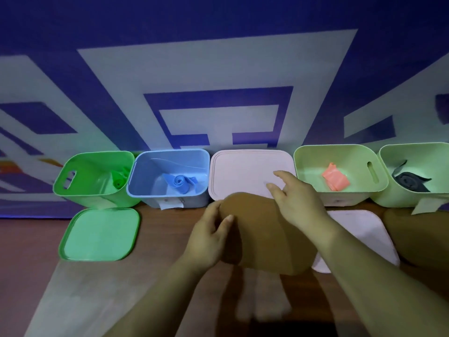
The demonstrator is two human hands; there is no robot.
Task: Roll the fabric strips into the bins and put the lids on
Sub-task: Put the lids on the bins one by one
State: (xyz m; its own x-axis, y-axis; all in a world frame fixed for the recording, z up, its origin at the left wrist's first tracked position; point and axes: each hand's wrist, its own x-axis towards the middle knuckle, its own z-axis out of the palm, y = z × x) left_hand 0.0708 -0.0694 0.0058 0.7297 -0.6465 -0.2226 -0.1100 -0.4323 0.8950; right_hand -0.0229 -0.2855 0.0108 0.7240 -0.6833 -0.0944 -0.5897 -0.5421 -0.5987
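Now the left grip (211, 235) pinches the brown lid (267, 239), which spreads rightward from it, under the right grip (296, 198); that one rests relaxed fingers on the pink lid (243, 171) just beyond, holding nothing.

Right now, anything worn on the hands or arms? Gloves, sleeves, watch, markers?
Nothing worn that shows. The left hand and right hand are bare: no gloves, rings or tape. The left forearm and right forearm are bare down to the frame's bottom edge: no sleeves, watch, bands or cables.
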